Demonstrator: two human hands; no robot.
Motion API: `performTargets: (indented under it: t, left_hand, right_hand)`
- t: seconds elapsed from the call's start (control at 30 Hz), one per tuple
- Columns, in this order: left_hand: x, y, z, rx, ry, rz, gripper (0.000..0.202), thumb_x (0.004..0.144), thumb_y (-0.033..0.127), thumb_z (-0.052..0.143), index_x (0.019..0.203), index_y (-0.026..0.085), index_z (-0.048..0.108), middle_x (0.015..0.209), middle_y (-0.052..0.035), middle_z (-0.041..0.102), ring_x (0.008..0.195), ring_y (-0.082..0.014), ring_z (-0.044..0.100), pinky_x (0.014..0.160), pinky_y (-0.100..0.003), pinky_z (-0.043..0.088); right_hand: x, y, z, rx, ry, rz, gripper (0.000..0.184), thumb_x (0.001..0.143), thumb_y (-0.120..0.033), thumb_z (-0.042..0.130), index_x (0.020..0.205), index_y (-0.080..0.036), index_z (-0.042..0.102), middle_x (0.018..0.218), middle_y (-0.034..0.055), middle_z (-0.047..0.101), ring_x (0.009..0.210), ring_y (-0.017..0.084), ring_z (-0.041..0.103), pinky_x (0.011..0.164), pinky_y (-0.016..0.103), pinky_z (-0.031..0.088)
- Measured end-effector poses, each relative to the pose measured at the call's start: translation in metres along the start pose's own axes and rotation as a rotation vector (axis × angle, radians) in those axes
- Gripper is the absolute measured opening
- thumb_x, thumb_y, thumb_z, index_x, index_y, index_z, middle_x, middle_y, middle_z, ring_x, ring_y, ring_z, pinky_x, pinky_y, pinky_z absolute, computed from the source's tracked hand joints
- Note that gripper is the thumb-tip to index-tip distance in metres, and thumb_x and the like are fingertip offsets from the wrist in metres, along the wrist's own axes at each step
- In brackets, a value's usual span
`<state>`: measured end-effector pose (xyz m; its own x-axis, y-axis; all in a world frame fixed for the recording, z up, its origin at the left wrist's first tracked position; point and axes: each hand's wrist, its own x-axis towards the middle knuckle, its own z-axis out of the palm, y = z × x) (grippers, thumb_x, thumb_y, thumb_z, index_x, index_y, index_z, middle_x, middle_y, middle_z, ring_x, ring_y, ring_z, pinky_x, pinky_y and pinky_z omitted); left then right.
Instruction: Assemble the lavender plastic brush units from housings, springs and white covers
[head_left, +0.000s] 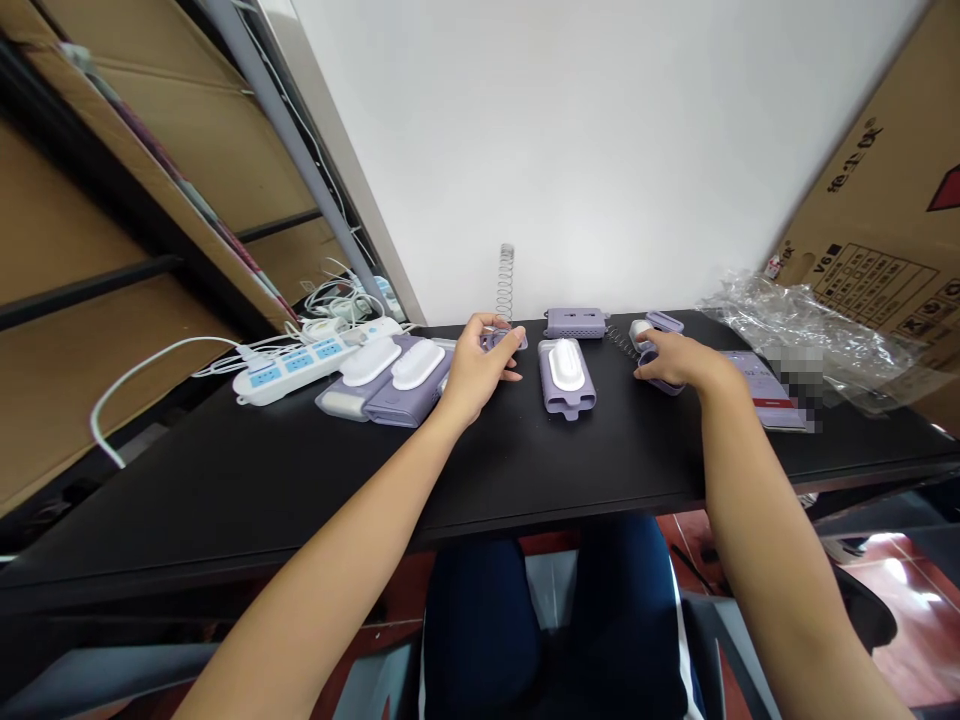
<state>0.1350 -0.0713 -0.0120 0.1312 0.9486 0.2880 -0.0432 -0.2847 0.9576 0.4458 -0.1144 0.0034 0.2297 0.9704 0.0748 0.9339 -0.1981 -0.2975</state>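
The left hand (480, 368) had its fingers curled together on a small lilac piece (501, 341), left of the middle lilac case (566, 397) and beside a tall upright spring (506, 282). The right hand (673, 362) lay on a lilac shell (664, 382) right of that case, fingers together; I couldn't tell whether it was clamping. A white knob (640, 331) sat just beside those fingers.

Behind the case were a perforated lilac box (574, 323) and a short spring (622, 342). Left of it, on the black desk (225, 510), lay two more lilac cases (386, 385) and a power strip (292, 368). Right of it were a printed card (761, 388), a plastic bag (795, 335) and a cardboard box (877, 220).
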Motion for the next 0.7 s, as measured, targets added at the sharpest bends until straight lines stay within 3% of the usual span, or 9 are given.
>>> performTargets:
  t: [0.07,0.13,0.2,0.27,0.37,0.47,0.57,0.7]
  left_hand:
    - [0.001,-0.001,-0.001,0.053,0.008,0.019,0.039,0.08,0.045,0.083,0.105,0.022,0.063,0.087,0.0013,0.06,0.064,-0.0096,0.057,0.053,-0.025,0.062]
    - [0.001,-0.003,-0.002,0.118,0.004,0.039,0.037,0.081,0.045,0.082,0.106,0.022,0.066,0.089,0.0005,0.062,0.063,-0.0098,0.057,0.053,-0.024,0.061]
    - [0.0,-0.003,-0.003,0.19,-0.014,0.064,0.035,0.084,0.048,0.079,0.106,0.022,0.07,0.093,-0.0009,0.066,0.065,-0.0105,0.059,0.053,-0.023,0.059]
    - [-0.002,-0.003,-0.003,0.25,-0.047,0.092,0.037,0.087,0.054,0.074,0.105,0.022,0.072,0.096,-0.0019,0.068,0.067,-0.0118,0.06,0.053,-0.023,0.057]
    - [-0.005,0.001,-0.004,0.359,-0.163,0.121,0.042,0.09,0.062,0.069,0.088,0.02,0.072,0.082,-0.0008,0.065,0.066,-0.0126,0.056,0.053,-0.023,0.05]
    - [-0.009,0.005,-0.005,0.441,-0.349,0.099,0.054,0.093,0.067,0.065,0.069,0.019,0.063,0.061,0.0011,0.055,0.059,-0.0125,0.05,0.055,-0.025,0.04]
    - [-0.012,0.008,-0.006,0.381,-0.503,0.057,0.057,0.093,0.07,0.062,0.068,0.019,0.063,0.061,0.001,0.057,0.057,-0.0126,0.052,0.058,-0.027,0.039]
    - [-0.014,0.007,-0.006,0.333,-0.629,0.032,0.059,0.096,0.07,0.058,0.067,0.019,0.064,0.062,0.0001,0.057,0.056,-0.0129,0.052,0.058,-0.027,0.039]
  right_hand:
    - [-0.005,-0.009,-0.006,-0.021,-0.043,0.063,0.054,0.08,-0.035,0.077,0.133,-0.029,0.07,0.119,0.0106,0.078,0.107,0.034,0.073,0.094,0.045,0.055]
    - [-0.008,-0.018,-0.012,0.056,0.077,0.081,0.049,0.086,-0.04,0.072,0.134,-0.029,0.07,0.123,0.0109,0.077,0.114,0.035,0.071,0.1,0.047,0.053]
    - [-0.01,-0.025,-0.015,0.267,0.239,0.066,0.046,0.09,-0.044,0.068,0.133,-0.027,0.071,0.119,0.0098,0.076,0.11,0.032,0.071,0.098,0.045,0.054]
    - [-0.009,-0.032,-0.014,0.604,0.293,0.058,0.04,0.093,-0.044,0.065,0.127,-0.025,0.072,0.108,0.0069,0.076,0.09,0.024,0.072,0.085,0.037,0.057]
    - [-0.008,-0.044,-0.01,1.177,0.167,0.093,0.02,0.095,-0.037,0.064,0.105,-0.021,0.071,0.087,0.0022,0.07,0.063,0.013,0.063,0.061,0.026,0.056]
    - [-0.007,-0.054,-0.004,1.588,-0.039,0.186,0.012,0.097,-0.029,0.062,0.09,-0.02,0.064,0.074,0.0013,0.065,0.059,0.012,0.063,0.056,0.021,0.059]
    - [-0.005,-0.059,0.0,1.754,-0.165,0.204,0.006,0.099,-0.019,0.062,0.093,-0.019,0.063,0.081,0.0038,0.072,0.07,0.013,0.072,0.065,0.022,0.066]
    - [-0.002,-0.06,0.006,1.825,-0.126,0.203,0.005,0.099,-0.015,0.064,0.096,-0.02,0.063,0.088,0.0031,0.076,0.082,0.013,0.077,0.078,0.023,0.069]
